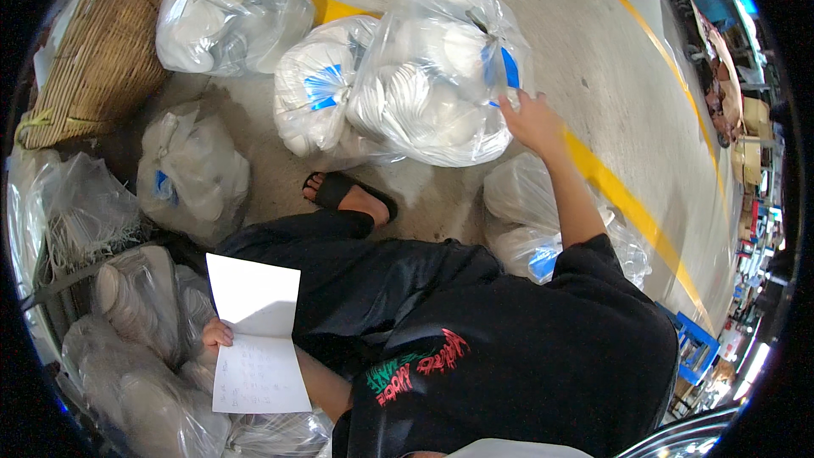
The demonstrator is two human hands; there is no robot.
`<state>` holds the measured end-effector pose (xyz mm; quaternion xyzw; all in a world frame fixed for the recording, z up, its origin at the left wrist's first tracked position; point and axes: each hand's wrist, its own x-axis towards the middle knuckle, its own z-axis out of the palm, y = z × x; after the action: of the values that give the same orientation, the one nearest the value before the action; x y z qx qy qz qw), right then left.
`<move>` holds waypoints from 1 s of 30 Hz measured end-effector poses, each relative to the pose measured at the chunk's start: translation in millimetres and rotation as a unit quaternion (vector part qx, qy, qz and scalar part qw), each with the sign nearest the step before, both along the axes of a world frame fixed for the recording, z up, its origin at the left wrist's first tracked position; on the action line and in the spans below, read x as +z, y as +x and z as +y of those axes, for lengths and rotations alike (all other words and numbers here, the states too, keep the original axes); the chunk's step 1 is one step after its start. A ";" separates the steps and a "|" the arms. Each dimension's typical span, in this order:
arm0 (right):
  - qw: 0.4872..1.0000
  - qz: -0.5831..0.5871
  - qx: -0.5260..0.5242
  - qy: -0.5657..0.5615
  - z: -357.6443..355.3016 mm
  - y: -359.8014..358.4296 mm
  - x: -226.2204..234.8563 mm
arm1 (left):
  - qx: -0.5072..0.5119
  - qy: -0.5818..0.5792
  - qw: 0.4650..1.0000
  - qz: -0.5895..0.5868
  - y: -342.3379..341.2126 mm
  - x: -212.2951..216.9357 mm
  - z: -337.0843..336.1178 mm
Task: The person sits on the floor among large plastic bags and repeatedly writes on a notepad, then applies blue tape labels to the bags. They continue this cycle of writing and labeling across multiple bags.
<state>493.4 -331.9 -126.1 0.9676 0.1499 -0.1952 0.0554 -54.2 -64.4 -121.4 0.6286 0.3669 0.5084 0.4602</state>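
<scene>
My left hand is closed on the edge of a folded white paper, which hangs opened out with handwriting on its lower half. My right hand reaches forward to a big clear plastic bag packed with stacked white, rounded flat pieces. Its fingers pinch at the lower end of a blue tag on that bag's right side; the exact grip is partly hidden. Against the big bag's left side leans a smaller tied bag with a blue label.
More filled clear bags stand at the far left, near left, under my right arm and beside the paper. A woven basket tilts at the left. A yellow line crosses the concrete floor. Shelves and a blue crate line the right.
</scene>
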 end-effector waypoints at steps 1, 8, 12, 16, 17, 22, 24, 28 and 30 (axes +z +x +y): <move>0.999 0.012 0.004 -0.038 3.8 -1.1 18.9 | 0.002 0.000 1.000 -0.003 0.0 1.2 0.5; 0.987 -0.054 0.152 0.009 75.4 -31.6 132.9 | 0.004 0.007 0.997 -0.075 6.9 4.9 -6.2; 0.933 0.003 0.304 0.193 141.6 -72.9 129.0 | -0.005 -0.007 0.986 -0.164 10.4 0.8 -11.3; 0.826 0.182 0.422 0.328 204.4 -125.8 97.9 | -0.002 -0.037 0.969 -0.245 19.0 1.5 -13.3; 0.826 0.219 0.423 0.301 216.9 -137.8 93.3 | -0.021 -0.053 0.952 -0.301 22.3 2.8 -13.6; 0.728 0.349 0.516 0.288 268.7 -198.7 71.9 | 0.076 -0.081 0.922 -0.370 37.4 6.1 -5.2; 0.668 0.406 0.535 0.319 287.9 -215.5 61.8 | 0.130 -0.082 0.936 -0.318 34.9 0.8 -1.9; 0.670 0.477 0.456 0.339 340.0 -245.9 16.6 | -0.059 -0.121 0.896 -0.423 11.5 -27.2 5.8; 0.700 0.335 0.529 0.344 369.7 -252.2 -8.4 | -0.105 -0.091 0.877 -0.459 -2.2 -43.2 14.2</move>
<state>241.2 37.9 -134.5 0.5513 0.7029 -0.3795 -0.2409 -56.3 -50.2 -164.6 0.3144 0.0913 0.6530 0.6830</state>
